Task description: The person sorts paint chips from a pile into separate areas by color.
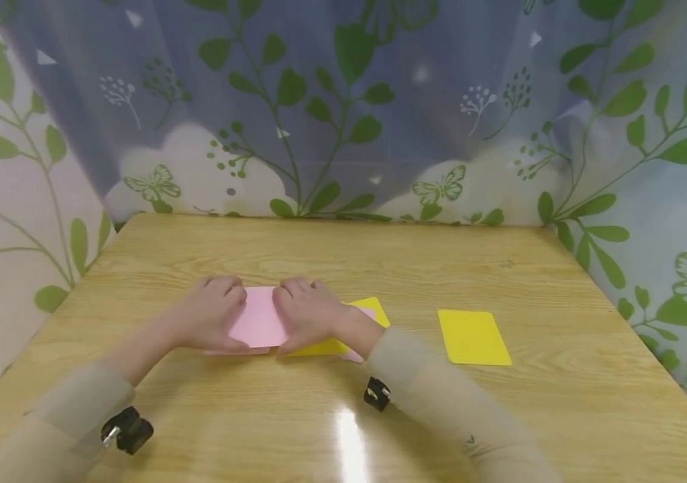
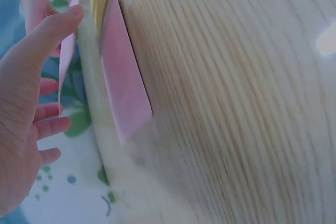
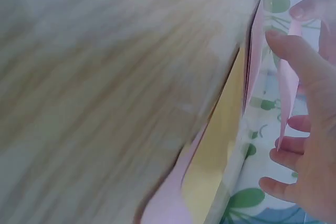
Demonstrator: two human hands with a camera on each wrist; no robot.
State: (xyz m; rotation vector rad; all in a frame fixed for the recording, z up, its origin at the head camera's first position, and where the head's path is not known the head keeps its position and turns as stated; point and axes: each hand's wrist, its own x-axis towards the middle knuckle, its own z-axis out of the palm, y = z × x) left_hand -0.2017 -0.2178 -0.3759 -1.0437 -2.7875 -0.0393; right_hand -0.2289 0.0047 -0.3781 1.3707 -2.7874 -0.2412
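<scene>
A pink paper sheet (image 1: 257, 320) lies in the middle of the wooden table (image 1: 416, 261), and both hands are on it. My left hand (image 1: 213, 310) grips its left side. My right hand (image 1: 308, 312) grips its right side. In the left wrist view the thumb (image 2: 52, 30) and curled fingers pinch the thin pink sheet (image 2: 67, 61) edge-on. The right wrist view shows the same pinch on the pink sheet (image 3: 286, 98). Under it lie a yellow sheet (image 1: 374, 308) and another pink sheet (image 2: 126, 85).
A separate yellow sheet (image 1: 473, 337) lies flat on the table to the right of the hands. A leaf-patterned curtain (image 1: 343, 100) hangs behind the table's far edge and along both sides. Small black wrist cameras (image 1: 129, 429) sit on both sleeves.
</scene>
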